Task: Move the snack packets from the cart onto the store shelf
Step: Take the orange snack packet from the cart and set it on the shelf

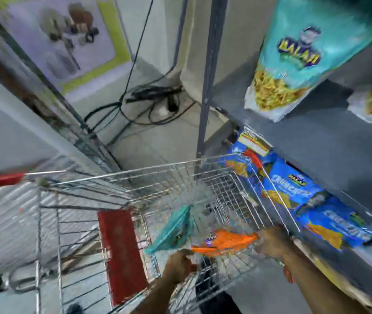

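mostly motion-blurred hands [180, 261] over cart [135, 175]

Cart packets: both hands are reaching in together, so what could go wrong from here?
The left hand pinches only an edge of the teal packet, so it may slip. The right hand reaches the orange packet close to the cart wires; it might snag. The blue packets overhang their shelf and could be knocked.

A pale tiled floor [157, 141] fills the middle of the frame, motion-blurred. Near the top centre, tangled black cables [151, 103] lie around a white power strip [164, 111]. A purple poster with a lime-green border [67, 39] hangs at upper left. A grey metal upright post [210, 82] rises right of centre.
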`<state>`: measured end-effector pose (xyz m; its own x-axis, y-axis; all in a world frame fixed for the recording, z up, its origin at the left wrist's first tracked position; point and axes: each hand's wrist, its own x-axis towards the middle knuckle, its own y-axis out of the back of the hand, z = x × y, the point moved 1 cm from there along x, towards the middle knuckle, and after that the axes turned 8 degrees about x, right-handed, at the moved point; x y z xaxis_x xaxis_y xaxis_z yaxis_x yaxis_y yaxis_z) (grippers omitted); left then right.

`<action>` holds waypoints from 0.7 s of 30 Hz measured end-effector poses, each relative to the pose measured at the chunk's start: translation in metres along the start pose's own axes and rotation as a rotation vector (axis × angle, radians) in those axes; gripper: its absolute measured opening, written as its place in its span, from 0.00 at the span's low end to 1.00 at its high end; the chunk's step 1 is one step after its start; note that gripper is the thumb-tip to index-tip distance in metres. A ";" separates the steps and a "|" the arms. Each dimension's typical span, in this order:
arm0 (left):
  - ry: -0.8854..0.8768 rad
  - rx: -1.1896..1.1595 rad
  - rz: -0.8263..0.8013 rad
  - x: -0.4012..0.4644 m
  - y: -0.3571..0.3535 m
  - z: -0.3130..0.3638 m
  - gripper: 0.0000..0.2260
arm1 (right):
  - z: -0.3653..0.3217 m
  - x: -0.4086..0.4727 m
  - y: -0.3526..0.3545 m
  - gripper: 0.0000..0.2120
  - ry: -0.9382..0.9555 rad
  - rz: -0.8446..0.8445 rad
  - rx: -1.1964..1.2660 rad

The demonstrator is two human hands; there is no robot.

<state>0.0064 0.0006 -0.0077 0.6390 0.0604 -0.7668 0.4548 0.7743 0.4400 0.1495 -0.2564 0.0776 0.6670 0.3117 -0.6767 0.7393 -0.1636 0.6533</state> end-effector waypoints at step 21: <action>-0.046 -0.376 0.434 0.012 0.036 0.074 0.17 | 0.006 0.015 0.009 0.20 0.028 0.302 0.638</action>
<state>0.0761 -0.0174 0.0329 0.7480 0.4020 -0.5280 -0.1020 0.8558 0.5071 0.1670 -0.2585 0.0713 0.8552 0.1888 -0.4827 0.4383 -0.7606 0.4790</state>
